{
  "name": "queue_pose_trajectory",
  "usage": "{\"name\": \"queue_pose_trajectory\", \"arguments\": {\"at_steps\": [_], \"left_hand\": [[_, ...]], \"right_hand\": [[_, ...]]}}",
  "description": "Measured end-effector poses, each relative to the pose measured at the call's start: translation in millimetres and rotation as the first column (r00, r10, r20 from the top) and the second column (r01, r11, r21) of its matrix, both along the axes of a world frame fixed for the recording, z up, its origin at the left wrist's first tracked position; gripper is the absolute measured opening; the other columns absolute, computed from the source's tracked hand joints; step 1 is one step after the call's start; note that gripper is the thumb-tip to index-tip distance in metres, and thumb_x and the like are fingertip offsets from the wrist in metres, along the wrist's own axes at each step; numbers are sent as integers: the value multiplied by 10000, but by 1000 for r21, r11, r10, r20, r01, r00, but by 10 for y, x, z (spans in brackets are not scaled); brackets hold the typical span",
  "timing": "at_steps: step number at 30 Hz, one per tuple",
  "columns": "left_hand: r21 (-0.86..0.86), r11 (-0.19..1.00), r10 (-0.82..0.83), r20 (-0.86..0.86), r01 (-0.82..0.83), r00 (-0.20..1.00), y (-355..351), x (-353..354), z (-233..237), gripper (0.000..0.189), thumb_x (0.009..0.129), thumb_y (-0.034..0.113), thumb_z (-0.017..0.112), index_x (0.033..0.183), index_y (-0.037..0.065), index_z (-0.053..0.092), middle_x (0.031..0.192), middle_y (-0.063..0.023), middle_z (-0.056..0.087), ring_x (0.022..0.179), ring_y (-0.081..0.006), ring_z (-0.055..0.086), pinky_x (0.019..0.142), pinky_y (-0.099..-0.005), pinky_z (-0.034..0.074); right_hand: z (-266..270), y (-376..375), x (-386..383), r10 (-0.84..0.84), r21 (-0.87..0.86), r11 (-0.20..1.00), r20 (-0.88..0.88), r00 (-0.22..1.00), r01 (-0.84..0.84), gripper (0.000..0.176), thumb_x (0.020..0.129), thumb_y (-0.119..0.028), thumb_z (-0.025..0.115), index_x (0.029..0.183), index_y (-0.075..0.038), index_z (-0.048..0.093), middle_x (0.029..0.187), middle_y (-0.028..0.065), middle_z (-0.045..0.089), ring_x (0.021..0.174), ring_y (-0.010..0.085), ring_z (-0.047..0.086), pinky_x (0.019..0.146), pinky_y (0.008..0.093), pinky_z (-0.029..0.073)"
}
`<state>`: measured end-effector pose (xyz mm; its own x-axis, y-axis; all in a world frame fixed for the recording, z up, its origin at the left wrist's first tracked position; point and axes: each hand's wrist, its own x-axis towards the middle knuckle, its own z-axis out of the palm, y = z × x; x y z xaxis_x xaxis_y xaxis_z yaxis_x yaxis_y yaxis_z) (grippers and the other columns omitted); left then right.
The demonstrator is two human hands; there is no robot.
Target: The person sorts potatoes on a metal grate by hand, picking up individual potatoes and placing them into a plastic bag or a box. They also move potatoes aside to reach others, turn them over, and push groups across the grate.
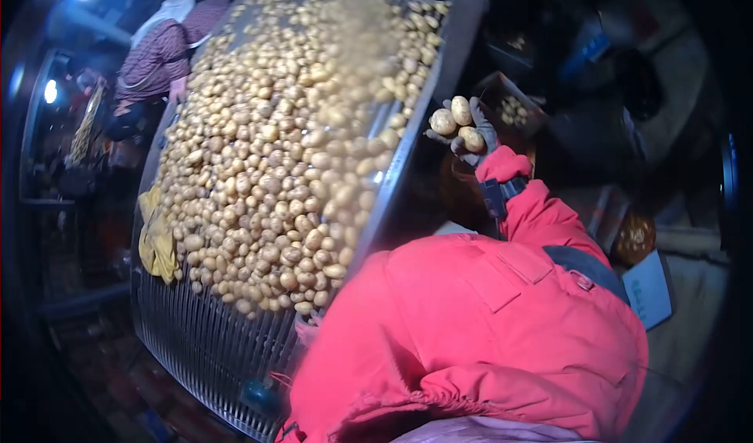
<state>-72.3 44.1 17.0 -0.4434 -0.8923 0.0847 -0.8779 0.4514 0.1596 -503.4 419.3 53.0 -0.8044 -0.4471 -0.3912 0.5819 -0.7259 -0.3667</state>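
My right hand, in a grey glove, is out over the machine's right side, palm up, with its fingers curled about three potatoes. Just beyond it is a box with some potatoes inside. My left hand is mostly hidden behind my red sleeve, at the near edge of the potato heap; its fingers do not show clearly. A wide layer of pale potatoes covers the sloping metal sorting table, whose near end is slatted.
A yellow cloth or glove lies on the table's left edge. Across the table stands a co-worker in a checked sleeve. A metal side rail separates me from the potatoes. A filled net bag and a light-blue board are at right.
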Motion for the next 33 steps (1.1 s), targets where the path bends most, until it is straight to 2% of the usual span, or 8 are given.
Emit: {"name": "queue_pose_trajectory", "arguments": {"at_steps": [6,13,17,19,22,25,30,33], "left_hand": [[-25,1000,-17,46,18,999,-70,-16,-121,440,841,367,610,1174,82,583,1124,-128,607,1047,-314,565,895,-430,422],[-19,1000,6,84,-5,996,-132,25,-133,435,842,362,608,1175,83,583,1127,-125,606,1056,-312,559,902,-429,416],[-16,1000,4,94,-2,996,-132,10,-143,432,843,359,607,1175,84,582,1129,-124,605,1061,-311,555,907,-429,413],[-15,1000,8,90,-7,996,-125,8,-146,430,844,357,607,1176,84,582,1130,-123,605,1063,-310,554,909,-429,411],[-19,1000,12,76,-11,997,-98,37,-148,428,844,355,606,1176,85,582,1132,-122,604,1067,-309,551,912,-429,408],[-15,1000,15,61,-14,998,-65,62,-140,426,845,352,605,1176,85,582,1133,-121,604,1071,-308,549,915,-429,406],[-4,1000,3,50,-3,999,-33,81,-159,423,846,348,603,1177,86,581,1136,-119,603,1077,-307,544,921,-429,401],[4,1000,-16,30,16,999,-24,69,-169,413,851,337,599,1178,86,580,1141,-116,601,1087,-304,536,934,-429,390]], "right_hand": [[-945,512,392,-330,84,943,341,880,321,549,769,-543,703,1117,-131,597,1172,112,554,1161,500,462,489,257,550],[-2374,1342,1345,-326,334,928,509,797,166,406,780,-563,681,1025,-251,597,1071,78,565,946,325,579,518,299,549],[-1788,1285,1096,-399,420,894,582,708,158,486,772,-585,668,1103,-247,559,1096,100,557,943,281,586,551,304,556],[-2166,1403,1028,-370,366,909,483,794,201,510,784,-538,670,1182,-248,537,1135,112,552,985,277,583,615,317,565],[-2616,1495,710,-192,651,642,-375,907,405,532,834,-446,640,1299,-248,471,1111,125,568,1006,310,584,709,359,565],[-2587,1409,233,-331,525,841,306,893,132,507,884,-382,580,1330,-179,449,1023,129,611,882,285,620,745,399,551],[-1098,319,-190,77,863,493,87,993,-113,302,864,-304,646,1091,-106,647,889,87,661,656,192,621,542,303,519],[-565,-530,-181,709,877,222,-446,546,427,387,805,-240,680,1152,-84,611,1051,99,652,940,256,639,831,345,503]]}}
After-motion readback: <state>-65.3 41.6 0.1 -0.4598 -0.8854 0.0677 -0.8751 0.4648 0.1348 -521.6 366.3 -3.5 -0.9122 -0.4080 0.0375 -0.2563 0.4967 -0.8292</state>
